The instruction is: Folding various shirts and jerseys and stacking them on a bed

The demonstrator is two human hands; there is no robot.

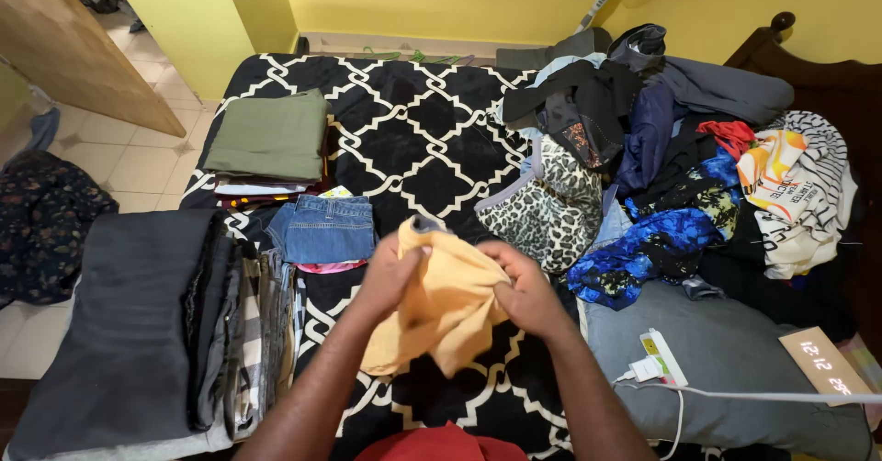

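Head view of a bed (404, 140) covered by a black blanket with white lattice pattern. Both hands hold a yellow-orange garment (441, 309) above the near middle of the bed. The left hand (390, 273) has its fingers closed on the garment's upper left part; the right hand (524, 291) has its fingers closed on the upper right part. The two grips sit close together at about the same height, so neither hand is nearer the cloth than the other. The garment is bunched, its bulk hanging below and between the hands toward the near edge of the bed, and its long axis runs roughly from the far side to the near side. Along the left edge lie folded stacks: a dark grey pile (119, 323) at the near left corner, folded denim (322, 230) just beyond the left hand, and an olive green stack (271, 140) farther back. A loose heap of unfolded clothes (661, 149) fills the right side, with a leopard-print piece (551, 204) nearest the right hand. A white power strip (663, 358) rests on a grey pillow (735, 351) at the near right corner.
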